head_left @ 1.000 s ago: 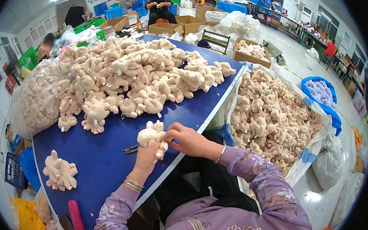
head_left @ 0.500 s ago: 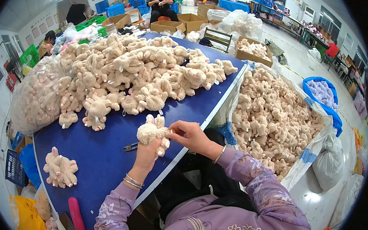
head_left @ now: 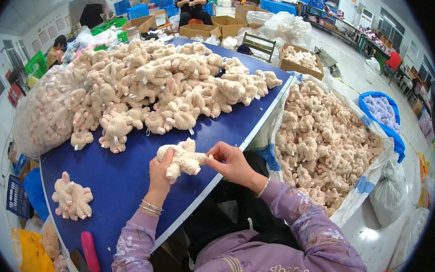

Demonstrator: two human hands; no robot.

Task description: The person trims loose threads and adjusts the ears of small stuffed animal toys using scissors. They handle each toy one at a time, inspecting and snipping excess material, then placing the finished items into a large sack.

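Note:
A cream plush toy (head_left: 184, 159) is held above the near edge of the blue table (head_left: 125, 194). My left hand (head_left: 160, 175) is closed round one end of it, thumb on top. At the other end, the fingers of my right hand (head_left: 228, 161) pinch the tip of a limb. A single plush toy (head_left: 72, 197) with pink-lined ears lies apart on the left of the table. Beyond my hands spreads a large heap of similar plush toys (head_left: 172, 83), several showing small white tags.
A clear bag of plush toys (head_left: 45, 116) leans at the heap's left. A pink case (head_left: 89, 252) lies at the near left edge. On my right stands a big white sack (head_left: 364, 180) full of toys. Cardboard boxes (head_left: 229, 26) and a seated person (head_left: 192, 7) are farther back.
My left hand has shifted left and up, and the toy has been turned so its limbs point to the right. The snips on the table are now hidden behind my left hand.

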